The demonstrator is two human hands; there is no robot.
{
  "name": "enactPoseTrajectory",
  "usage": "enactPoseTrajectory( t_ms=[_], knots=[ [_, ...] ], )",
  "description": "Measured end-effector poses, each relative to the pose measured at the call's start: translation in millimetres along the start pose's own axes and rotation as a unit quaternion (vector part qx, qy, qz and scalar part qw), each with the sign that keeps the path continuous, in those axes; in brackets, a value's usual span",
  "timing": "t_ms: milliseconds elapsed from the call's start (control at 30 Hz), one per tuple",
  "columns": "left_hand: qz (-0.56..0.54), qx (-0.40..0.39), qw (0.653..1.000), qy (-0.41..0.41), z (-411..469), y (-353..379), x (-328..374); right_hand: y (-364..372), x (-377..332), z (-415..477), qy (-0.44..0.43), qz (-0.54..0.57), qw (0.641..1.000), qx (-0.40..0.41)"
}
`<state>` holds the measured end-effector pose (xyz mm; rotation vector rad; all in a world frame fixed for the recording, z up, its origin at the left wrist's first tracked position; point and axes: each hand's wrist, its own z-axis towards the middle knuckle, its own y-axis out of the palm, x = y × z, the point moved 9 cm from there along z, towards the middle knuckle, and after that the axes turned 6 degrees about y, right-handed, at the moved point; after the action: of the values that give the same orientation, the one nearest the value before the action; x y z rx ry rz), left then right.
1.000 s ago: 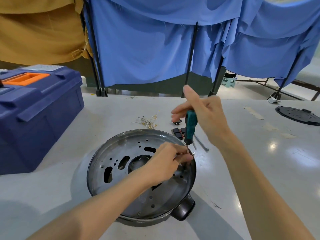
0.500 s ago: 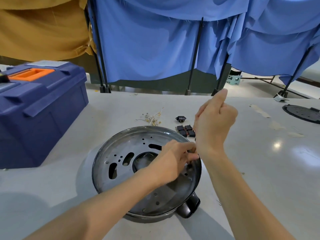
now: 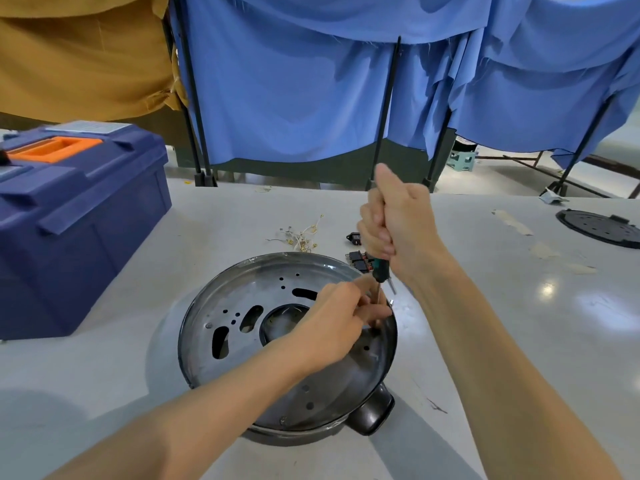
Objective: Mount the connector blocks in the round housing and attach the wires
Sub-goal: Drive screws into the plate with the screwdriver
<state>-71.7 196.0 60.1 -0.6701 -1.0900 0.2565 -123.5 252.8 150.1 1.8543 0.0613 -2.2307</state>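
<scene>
The right hand is fisted around a green-handled screwdriver, tip down inside the round housing on the worktop. The left hand pinches something small at the tip; I cannot tell what. Spare connector blocks and the loose wires lie beyond the rim, so most work looks left.

A pale grey surface carries a round metal housing. Left of the housing sits a blue toolbox; just behind it, loose wires and black connector blocks; far right, a dark disc.
</scene>
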Motion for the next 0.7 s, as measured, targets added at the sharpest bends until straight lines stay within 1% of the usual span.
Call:
enactPoseTrajectory(
  t_ms=[33, 67, 100, 133, 167, 233, 300, 367, 433, 467, 500, 533, 567, 600, 633, 700],
  knots=[
    [-0.011, 0.008, 1.0, 0.011, 0, -1, 5, -10, -3, -4, -0.032, -0.011, 0.997, 0.076],
    [-0.027, 0.019, 0.999, 0.026, -1, -3, 10, -21, -6, -9, -0.061, -0.031, 0.986, 0.154],
    [-0.047, 0.034, 0.998, 0.039, -1, -6, 14, -29, -9, -18, -0.086, -0.052, 0.969, 0.225],
    [-0.066, 0.047, 0.995, 0.051, 0, -8, 17, -34, -11, -26, -0.103, -0.063, 0.954, 0.275],
    [-0.083, 0.054, 0.993, 0.058, 0, -10, 19, -37, -11, -32, -0.113, -0.062, 0.945, 0.302],
    [-0.097, 0.071, 0.99, 0.068, 2, -13, 19, -39, -9, -36, -0.112, -0.046, 0.946, 0.302],
    [-0.103, 0.083, 0.987, 0.093, 3, -14, 24, -40, -8, -37, -0.098, -0.024, 0.957, 0.274],
    [-0.114, 0.087, 0.985, 0.101, 2, -14, 29, -41, -4, -37, -0.08, 0.013, 0.966, 0.244],
    [-0.137, 0.071, 0.983, 0.1, 2, -10, 28, -39, 1, -35, -0.053, 0.039, 0.976, 0.206],
    [-0.155, 0.063, 0.981, 0.098, 3, -9, 26, -36, 3, -31, -0.033, 0.039, 0.985, 0.166],
    [-0.167, 0.061, 0.98, 0.091, 3, -11, 25, -30, 3, -24, -0.006, 0.029, 0.994, 0.102],
    [-0.181, 0.063, 0.978, 0.083, 4, -12, 21, -19, 1, -18, 0.027, 0.012, 0.999, 0.016],
    [-0.195, 0.065, 0.976, 0.078, 4, -13, 19, -9, -1, -15, 0.057, -0.005, 0.996, -0.072],
    [-0.214, 0.062, 0.972, 0.077, 4, -13, 18, -2, -3, -13, 0.081, -0.015, 0.987, -0.139],
    [-0.228, 0.056, 0.969, 0.074, 4, -13, 18, 3, -5, -10, 0.096, -0.021, 0.979, -0.18],
    [-0.243, 0.043, 0.966, 0.074, 5, -12, 18, 12, -4, -5, 0.099, -0.024, 0.971, -0.214]
  ],
)
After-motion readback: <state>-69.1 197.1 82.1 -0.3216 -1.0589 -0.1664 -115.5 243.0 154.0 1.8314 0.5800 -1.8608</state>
